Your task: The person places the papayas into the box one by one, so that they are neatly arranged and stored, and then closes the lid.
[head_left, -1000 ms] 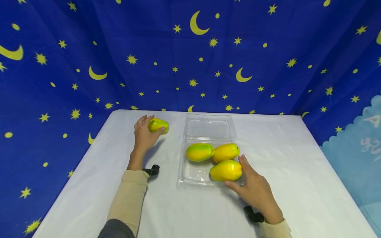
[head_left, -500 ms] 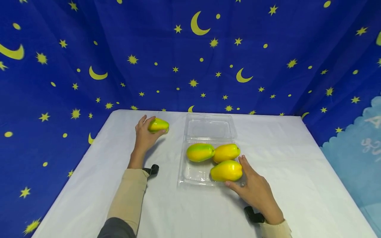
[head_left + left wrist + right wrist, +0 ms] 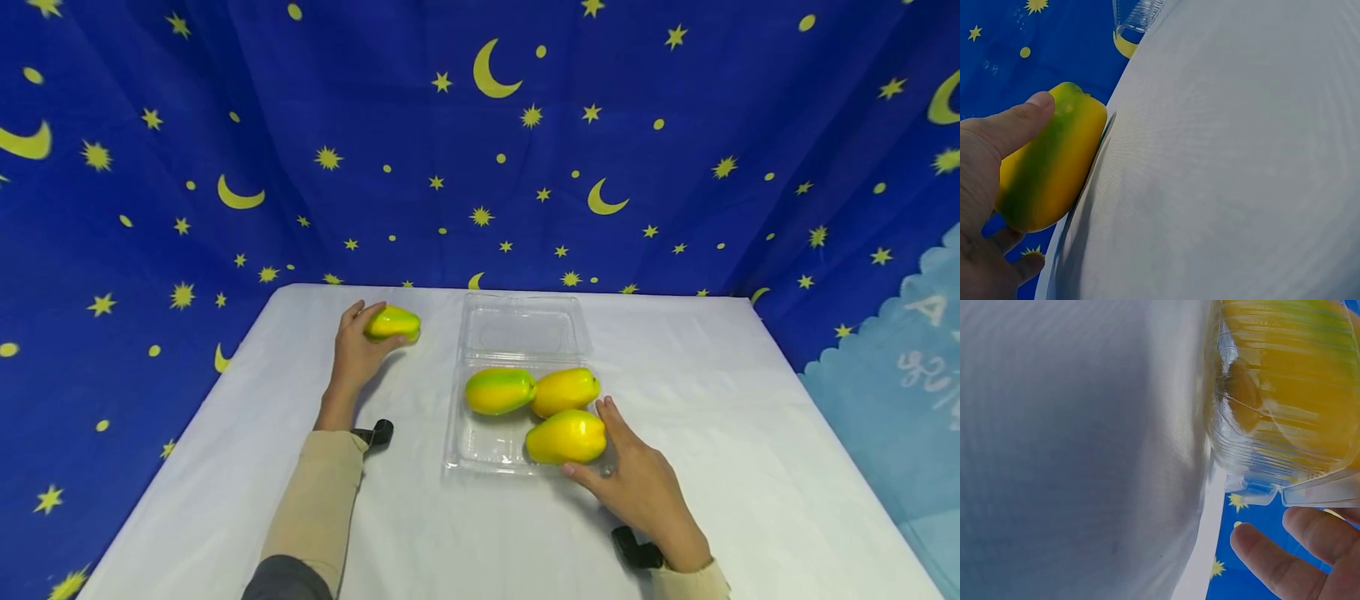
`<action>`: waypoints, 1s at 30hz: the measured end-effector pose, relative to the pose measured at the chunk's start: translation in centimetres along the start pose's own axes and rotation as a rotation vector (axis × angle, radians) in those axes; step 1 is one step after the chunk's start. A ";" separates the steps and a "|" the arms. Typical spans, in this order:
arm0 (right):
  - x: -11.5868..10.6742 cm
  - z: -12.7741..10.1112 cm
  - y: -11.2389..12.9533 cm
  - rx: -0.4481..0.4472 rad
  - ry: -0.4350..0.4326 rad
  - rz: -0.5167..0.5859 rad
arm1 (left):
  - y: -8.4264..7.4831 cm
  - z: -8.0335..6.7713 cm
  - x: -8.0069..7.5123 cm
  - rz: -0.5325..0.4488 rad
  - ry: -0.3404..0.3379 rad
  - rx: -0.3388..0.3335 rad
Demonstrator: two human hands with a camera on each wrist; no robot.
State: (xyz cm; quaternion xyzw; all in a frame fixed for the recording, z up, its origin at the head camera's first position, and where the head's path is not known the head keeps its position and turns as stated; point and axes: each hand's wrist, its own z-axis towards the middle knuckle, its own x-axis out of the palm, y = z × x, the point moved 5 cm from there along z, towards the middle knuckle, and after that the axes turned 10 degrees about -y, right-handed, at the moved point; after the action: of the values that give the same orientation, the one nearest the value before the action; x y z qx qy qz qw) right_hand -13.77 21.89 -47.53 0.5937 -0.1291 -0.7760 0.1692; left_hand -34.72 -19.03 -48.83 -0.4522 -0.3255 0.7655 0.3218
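In the head view my left hand (image 3: pixel 357 354) grips a yellow-green papaya (image 3: pixel 395 322) at the back left of the table. The left wrist view shows the thumb lying along this papaya (image 3: pixel 1054 162), close over the white cloth. Three more papayas lie in the clear plastic clamshell box (image 3: pixel 491 450): a greener one (image 3: pixel 498 391), a yellow one (image 3: pixel 566 392) at the far right, and a yellow one (image 3: pixel 566 437) in front. Around the box's near right corner my right hand (image 3: pixel 648 487) is spread, fingers relaxed, beside the front papaya. Its fingertips are right at the box wall in the right wrist view.
The box's clear lid (image 3: pixel 525 325) is folded back flat behind it. White cloth covers the table (image 3: pixel 465 533). A blue curtain (image 3: pixel 420 133) with moons and stars stands behind and at both sides. A black wrist camera (image 3: pixel 636 548) sits under the right wrist.
The head view has shifted slightly, so everything sits a little lower and further left in it. Both hands keep nearly the same places, the left still gripping the papaya.
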 end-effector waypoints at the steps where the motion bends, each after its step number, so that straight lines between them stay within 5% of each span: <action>1: 0.0 0.0 0.0 -0.002 -0.002 0.000 | 0.0 0.0 0.0 -0.003 -0.001 -0.001; 30: -0.1 0.0 0.1 -0.021 -0.020 -0.015 | -0.4 -0.3 -0.2 0.041 -0.064 0.051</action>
State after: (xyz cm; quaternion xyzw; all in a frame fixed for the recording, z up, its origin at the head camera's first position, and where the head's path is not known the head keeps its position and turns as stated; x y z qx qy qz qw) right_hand -13.71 21.78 -47.41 0.5852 -0.1183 -0.7844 0.1681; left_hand -34.35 -18.89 -48.58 -0.4256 -0.3066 0.7942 0.3069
